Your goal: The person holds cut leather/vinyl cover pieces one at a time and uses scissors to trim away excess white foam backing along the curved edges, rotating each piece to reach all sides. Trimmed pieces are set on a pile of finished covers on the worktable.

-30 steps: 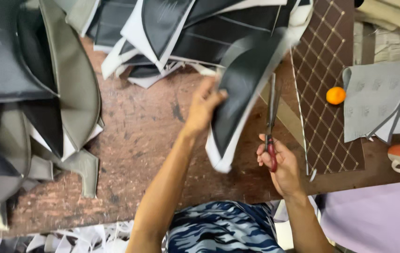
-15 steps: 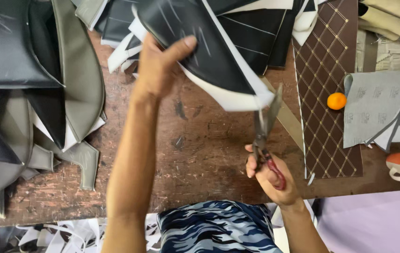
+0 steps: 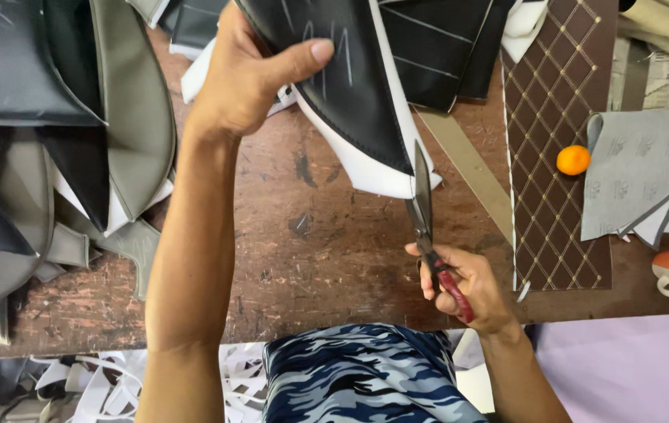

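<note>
A person at a worn wooden worktop (image 3: 326,235) is lifting a black leather panel with white foam backing (image 3: 342,94) clear of the surface, the left hand (image 3: 248,78) pinching its upper edge with thumb over the face so the lower edge is hanging free for the blades. The right hand (image 3: 467,286) is wrapping its grip tight around the red handles of the scissors (image 3: 428,223), blades nearly closed at the foam's edge. Cut panels (image 3: 60,117) are piling up at the left, a brown quilted sheet (image 3: 558,141) and small orange ball (image 3: 573,160) lying at the right.

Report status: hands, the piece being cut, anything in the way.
Left hand grips black foam-backed panel. Right hand holds scissors, blades at the panel's white edge. Nothing blocking the cut.
</note>
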A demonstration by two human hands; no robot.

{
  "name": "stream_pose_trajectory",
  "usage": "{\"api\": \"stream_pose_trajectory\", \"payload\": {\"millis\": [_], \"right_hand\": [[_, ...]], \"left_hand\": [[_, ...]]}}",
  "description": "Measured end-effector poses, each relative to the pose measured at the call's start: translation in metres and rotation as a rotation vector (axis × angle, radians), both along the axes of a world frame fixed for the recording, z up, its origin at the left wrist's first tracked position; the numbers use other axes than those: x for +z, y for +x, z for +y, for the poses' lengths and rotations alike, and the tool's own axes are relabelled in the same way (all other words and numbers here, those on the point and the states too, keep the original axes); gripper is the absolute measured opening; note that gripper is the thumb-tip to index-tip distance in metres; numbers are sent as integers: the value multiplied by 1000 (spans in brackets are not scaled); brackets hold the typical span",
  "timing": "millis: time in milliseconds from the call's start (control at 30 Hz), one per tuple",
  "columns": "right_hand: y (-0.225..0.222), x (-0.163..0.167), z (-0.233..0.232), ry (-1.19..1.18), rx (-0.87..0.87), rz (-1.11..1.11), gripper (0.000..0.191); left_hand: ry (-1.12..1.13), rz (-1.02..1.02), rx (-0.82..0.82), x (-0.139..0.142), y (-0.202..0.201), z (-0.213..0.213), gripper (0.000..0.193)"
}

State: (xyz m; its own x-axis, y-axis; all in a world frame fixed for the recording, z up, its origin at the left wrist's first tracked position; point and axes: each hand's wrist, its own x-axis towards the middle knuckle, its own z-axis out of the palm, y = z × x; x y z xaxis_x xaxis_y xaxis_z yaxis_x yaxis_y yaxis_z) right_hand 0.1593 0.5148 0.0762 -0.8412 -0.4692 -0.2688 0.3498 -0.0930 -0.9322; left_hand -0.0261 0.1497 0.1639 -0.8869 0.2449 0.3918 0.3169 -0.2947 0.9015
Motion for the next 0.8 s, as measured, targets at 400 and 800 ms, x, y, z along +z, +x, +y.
{"api": "stream_pose_trajectory", "payload": {"millis": [400,800], "right_hand": [[9,-10,1,-191,62,-64,78],[18,-15,-3,-179,75,-1,70]], "left_hand": [[3,14,-50,-3,-1,-7,28],[-26,40,-89,-5,4,-6,26]]}}
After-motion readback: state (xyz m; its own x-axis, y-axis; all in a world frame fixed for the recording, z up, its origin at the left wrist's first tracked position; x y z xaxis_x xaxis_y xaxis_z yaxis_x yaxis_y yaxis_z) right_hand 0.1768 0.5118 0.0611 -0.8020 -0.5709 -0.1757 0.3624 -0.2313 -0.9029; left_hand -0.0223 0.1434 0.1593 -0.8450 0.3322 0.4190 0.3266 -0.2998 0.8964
